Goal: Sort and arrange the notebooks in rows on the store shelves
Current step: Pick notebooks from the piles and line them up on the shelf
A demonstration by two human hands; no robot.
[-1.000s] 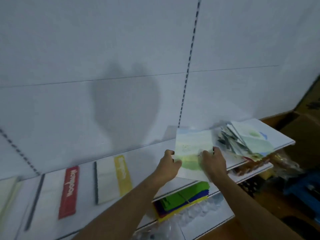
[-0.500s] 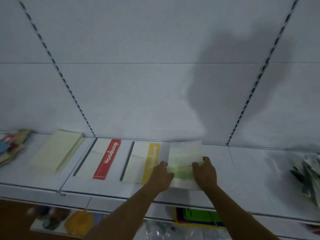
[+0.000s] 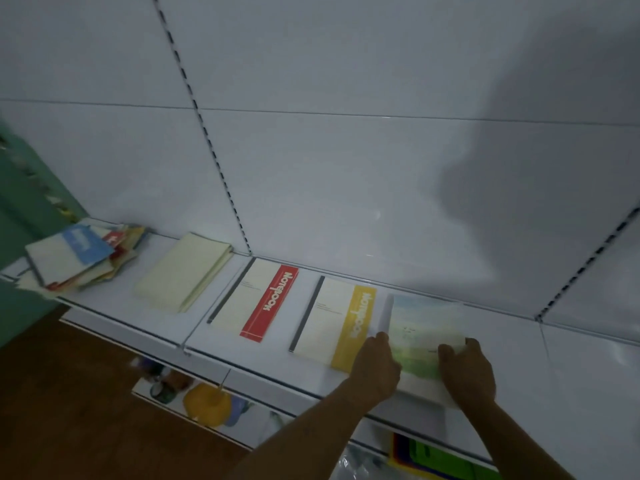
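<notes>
Change: a second earlier both hands gripped the green notebook (image 3: 420, 336) beside a loose heap of notebooks at the shelf's other end; by this moment it had been carried along and brought down next to the row.
Green notebook: it lay low over the shelf (image 3: 519, 358), just at 3 o'clock of the yellow-banded notebook (image 3: 337, 322), its near corner overhanging the shelf's front edge; whether it lay fully flat could not be told.
Left hand (image 3: 375, 370): fingers curled on the notebook's left edge, gripping it.
Right hand (image 3: 467, 367): fingers curled over the near right part of the cover, holding it.
Row: from 9 o'clock to 3 o'clock lay the cream notebook (image 3: 183, 271), the red-banded notebook (image 3: 256, 299), the yellow-banded one, then the green one.
Unsorted: a messy pile of notebooks (image 3: 79, 256) sat at the far 9 o'clock end.
Meaning: the row probably gained a fourth notebook; squaring and letting go seemingly remained, and the pile was not yet sorted.
</notes>
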